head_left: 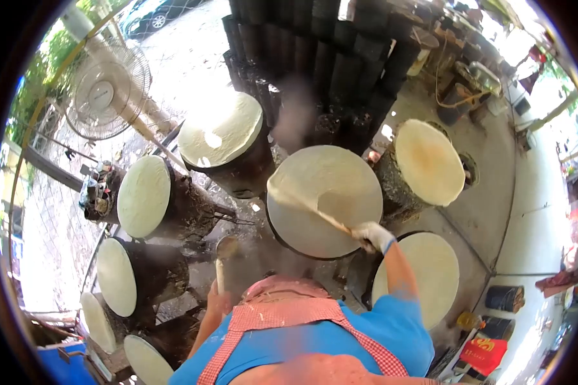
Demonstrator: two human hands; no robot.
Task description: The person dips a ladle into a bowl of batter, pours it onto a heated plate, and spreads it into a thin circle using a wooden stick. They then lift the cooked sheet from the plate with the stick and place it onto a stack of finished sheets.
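My right hand [371,236], in a pale glove, grips the end of a long wooden stick [327,220]. The stick lies across the round griddle [350,170] in the middle, which is coated with pale batter and shows a darker round patch near its centre. My left hand [219,299] is wrapped round the light handle of a ladle [227,247], left of the pink bowl [286,289] at my chest. At the right, a round sheet with a browned middle [428,162] lies on a stove. Another pale sheet [430,276] is partly behind my right arm.
Several stoves topped with pale round sheets [144,196] curve round my left side. A bright sheet [221,128] tops the stove at the upper left, near a fan [101,95]. Dark stacked cylinders [327,58] stand ahead. Buckets [504,298] and a red bag [483,355] are at the right.
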